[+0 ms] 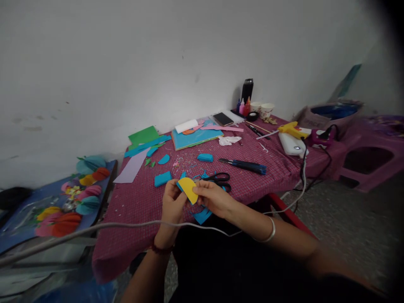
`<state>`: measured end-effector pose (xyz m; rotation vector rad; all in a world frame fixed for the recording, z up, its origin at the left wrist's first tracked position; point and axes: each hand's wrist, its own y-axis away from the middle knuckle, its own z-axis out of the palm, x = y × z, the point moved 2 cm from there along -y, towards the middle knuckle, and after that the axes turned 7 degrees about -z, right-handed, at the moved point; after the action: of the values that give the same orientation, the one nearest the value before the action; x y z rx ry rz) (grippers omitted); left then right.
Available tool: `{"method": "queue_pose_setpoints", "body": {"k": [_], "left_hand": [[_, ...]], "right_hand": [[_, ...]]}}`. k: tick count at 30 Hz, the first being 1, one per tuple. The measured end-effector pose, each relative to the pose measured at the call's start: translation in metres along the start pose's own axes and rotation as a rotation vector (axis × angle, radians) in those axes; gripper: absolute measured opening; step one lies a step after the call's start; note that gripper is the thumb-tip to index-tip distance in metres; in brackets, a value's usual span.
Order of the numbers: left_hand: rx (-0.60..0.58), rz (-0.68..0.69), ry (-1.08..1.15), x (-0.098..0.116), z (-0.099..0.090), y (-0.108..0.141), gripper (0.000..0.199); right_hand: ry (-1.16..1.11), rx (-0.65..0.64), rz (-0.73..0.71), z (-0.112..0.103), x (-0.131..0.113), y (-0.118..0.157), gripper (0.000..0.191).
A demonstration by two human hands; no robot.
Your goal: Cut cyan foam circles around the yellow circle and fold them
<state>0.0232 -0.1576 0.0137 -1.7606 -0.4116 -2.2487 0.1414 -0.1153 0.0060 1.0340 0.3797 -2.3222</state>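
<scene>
Between my two hands, above the front edge of the table, is a yellow half-circle of paper point(188, 190) with blue paper behind it. My left hand point(173, 201) pinches its left side. At its right edge, my right hand point(213, 195) grips it between thumb and fingers. Just beyond my right hand lie black-handled scissors point(223, 178), partly hidden. A folded blue paper stack point(163, 179) rests left of my hands, and blue offcuts point(202, 216) lie below them. Farther in are a blue half-circle point(164, 159) and another blue stack point(205, 157).
A utility knife point(244, 165) lies right of centre. A yellow glue gun point(292, 130) sits near a white power bank point(292, 144). A pale cable point(132, 224) crosses in front of me. Colourful paper ornaments point(71, 223) lie on a blue board at left. Paper cups point(267, 110) stand at the back.
</scene>
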Motion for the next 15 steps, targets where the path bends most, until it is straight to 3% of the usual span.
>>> {"method": "queue_pose_setpoints", "body": {"k": [3, 5, 7, 10, 12, 15], "left_hand": [[0.022, -0.011, -0.039, -0.002, -0.001, -0.003, 0.042], [-0.039, 0.046, -0.177, 0.0, -0.002, -0.001, 0.025], [-0.047, 0.249, -0.429, 0.005, -0.003, 0.003, 0.009], [0.039, 0.713, -0.814, 0.012, -0.003, 0.012, 0.011], [0.087, 0.957, -0.935, 0.013, -0.003, 0.014, 0.008], [0.134, 1.155, -0.987, 0.01, -0.005, 0.013, 0.008]], "right_hand": [[0.182, -0.007, -0.127, 0.001, -0.001, 0.001, 0.027], [0.191, -0.014, -0.12, 0.0, 0.002, 0.001, 0.026], [0.1, -0.02, -0.028, -0.002, 0.007, 0.002, 0.026], [-0.137, -0.051, 0.115, -0.003, 0.016, 0.003, 0.026], [-0.295, -0.077, 0.172, -0.004, 0.019, 0.002, 0.024], [-0.44, -0.096, 0.266, -0.006, 0.024, 0.0, 0.016]]}}
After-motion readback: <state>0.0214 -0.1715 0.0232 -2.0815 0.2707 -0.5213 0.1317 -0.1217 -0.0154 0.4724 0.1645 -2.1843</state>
